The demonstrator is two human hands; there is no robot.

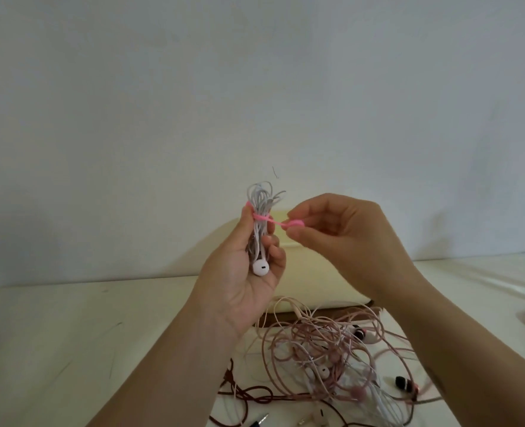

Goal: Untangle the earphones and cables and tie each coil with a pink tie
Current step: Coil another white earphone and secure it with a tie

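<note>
Within the curled grip of the left hand (242, 272) stands the coiled bundle of white earphone cable (262, 204), upright, with its white earbud (260, 268) at the palm. Round it runs the thin pink silicone tie (262, 217); the right hand (341, 235) pinches its round end, pulled taut. Risk: a slipped pinch lets the wrap spring loose. Beneath both hands lies the tangle of pale pink cables (332, 349).

Two hands (239, 285) (344, 238); one coil (262, 201); one pink tie (273, 221) held; one tangle (316, 343); two white earbuds (260, 268) (323, 371); two black earbuds (360, 333) (402, 383).
</note>
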